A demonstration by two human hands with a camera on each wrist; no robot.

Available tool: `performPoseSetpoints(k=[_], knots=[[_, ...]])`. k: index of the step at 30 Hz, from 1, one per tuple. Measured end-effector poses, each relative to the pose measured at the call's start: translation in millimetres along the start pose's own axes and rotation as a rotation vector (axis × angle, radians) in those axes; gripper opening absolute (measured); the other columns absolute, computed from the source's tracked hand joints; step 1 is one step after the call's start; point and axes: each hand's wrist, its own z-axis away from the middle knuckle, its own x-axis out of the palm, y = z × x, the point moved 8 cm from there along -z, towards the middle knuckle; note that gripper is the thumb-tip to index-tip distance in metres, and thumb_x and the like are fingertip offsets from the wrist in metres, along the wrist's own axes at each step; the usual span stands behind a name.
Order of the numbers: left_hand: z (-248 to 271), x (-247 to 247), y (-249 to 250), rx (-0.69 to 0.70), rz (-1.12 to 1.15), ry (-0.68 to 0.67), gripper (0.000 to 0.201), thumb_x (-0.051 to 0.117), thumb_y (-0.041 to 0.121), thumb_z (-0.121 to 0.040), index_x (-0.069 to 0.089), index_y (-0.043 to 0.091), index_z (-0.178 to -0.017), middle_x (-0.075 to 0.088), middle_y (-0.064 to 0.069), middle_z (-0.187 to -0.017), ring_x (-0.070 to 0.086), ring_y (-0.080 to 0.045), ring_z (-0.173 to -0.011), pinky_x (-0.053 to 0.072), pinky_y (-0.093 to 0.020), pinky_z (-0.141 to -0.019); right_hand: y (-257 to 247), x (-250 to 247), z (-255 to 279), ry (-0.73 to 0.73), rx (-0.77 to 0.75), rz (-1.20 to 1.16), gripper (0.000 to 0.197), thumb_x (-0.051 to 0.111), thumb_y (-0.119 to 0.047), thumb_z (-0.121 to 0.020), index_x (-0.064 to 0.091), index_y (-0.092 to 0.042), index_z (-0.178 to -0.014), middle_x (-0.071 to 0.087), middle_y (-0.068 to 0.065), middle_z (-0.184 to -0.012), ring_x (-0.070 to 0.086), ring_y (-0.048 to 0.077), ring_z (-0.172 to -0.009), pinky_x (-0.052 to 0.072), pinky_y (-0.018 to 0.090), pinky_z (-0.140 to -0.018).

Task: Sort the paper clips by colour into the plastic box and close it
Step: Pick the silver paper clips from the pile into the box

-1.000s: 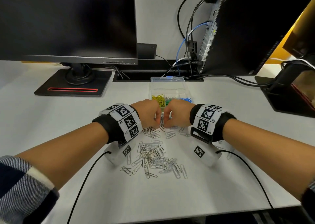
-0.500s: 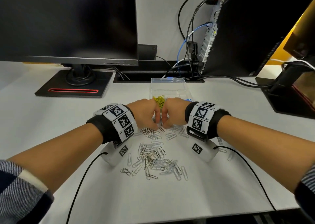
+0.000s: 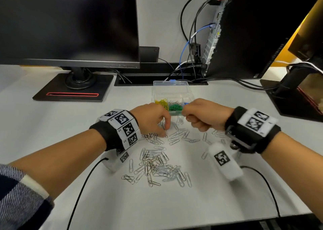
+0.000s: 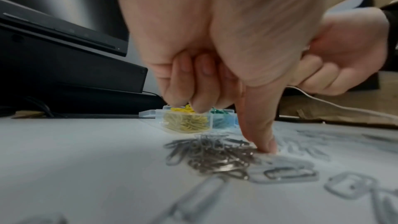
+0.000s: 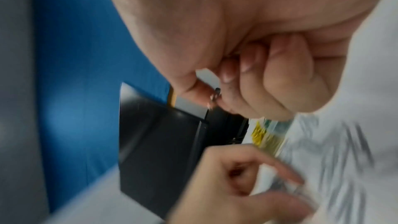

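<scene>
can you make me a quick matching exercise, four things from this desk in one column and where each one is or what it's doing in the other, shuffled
Things:
1. yellow clips
2. green clips
3. left hand
4. right hand

Places or states:
A. pinches a dark clip between thumb and fingers
B. one fingertip down on the dark clips on the desk
C. left compartment of the plastic box
D. compartment beside the yellow one, to its right

Pairs: 1-C, 2-D, 3-B, 4-A

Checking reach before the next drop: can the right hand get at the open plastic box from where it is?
Probably yes: the right hand sits beside the plastic box, whose lid is open, with nothing between them.
</scene>
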Motion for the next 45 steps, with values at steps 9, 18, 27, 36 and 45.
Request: performPoseSetpoints(k=[9,18,27,36,45], knots=[[-8.5,12.4,9.2,0.042,-0.12,-0.107,0.011,0.066,0.029,-0.089,0.067,0.018,-0.091,0.041,0.013,-0.062,0.039,-0.001,-0.055,0.027,-0.015,-0.05,35.9,21.9,49.6,-0.402,0.032,-1.243,0.012,0.034,-0.02,-0.083,0.037,-0.018,-0.072,0.022,-0.005,-0.059,0.019,0.01,-0.048,0.022,0.022,-0.044],[-3.8,5.4,-12.8,-0.234,1.13,-0.032,0.024,0.032,0.011,-0.09,0.033,0.018,-0.067,0.029,0.004,-0.055,0.02,-0.008,-0.041,0.013,-0.018,-0.039,45.5,26.0,62.6,-0.47,-0.023,-1.528,0.016,0.03,-0.017,-0.086,0.04,-0.015,-0.074,0.028,-0.002,-0.062,0.026,0.012,-0.054,0.03,0.026,-0.05],[5.3,3.1,-20.4,-0.254,1.954,0.034,0.016,0.033,0.012,-0.074,0.038,0.016,-0.059,0.032,0.005,-0.053,0.026,-0.007,-0.036,0.012,-0.018,-0.037,65.5,21.2,56.2,-0.245,0.088,-1.497,0.016,0.047,-0.009,-0.085,0.053,-0.008,-0.07,0.035,-0.002,-0.062,0.033,0.01,-0.05,0.036,0.022,-0.044],[18.0,-13.6,-38.8,-0.374,1.021,0.11,0.025,0.045,0.012,-0.091,0.057,0.013,-0.069,0.03,0.011,-0.046,0.022,-0.008,-0.038,0.019,-0.018,-0.04,35.6,2.6,28.5,0.098,0.107,-0.409,0.025,0.042,-0.007,-0.096,0.066,-0.009,-0.092,0.027,-0.006,-0.054,0.018,0.009,-0.044,0.018,0.018,-0.037],[17.8,-6.9,-19.4,-0.119,-0.115,0.03,0.012,0.068,0.032,-0.085,0.059,0.035,-0.077,0.042,0.013,-0.065,0.039,-0.001,-0.061,0.031,-0.026,-0.06,-22.0,24.7,-39.8,0.236,0.002,0.735,0.033,0.071,-0.039,-0.083,0.061,-0.009,-0.091,0.064,0.004,-0.085,0.062,0.02,-0.082,0.053,0.031,-0.07]])
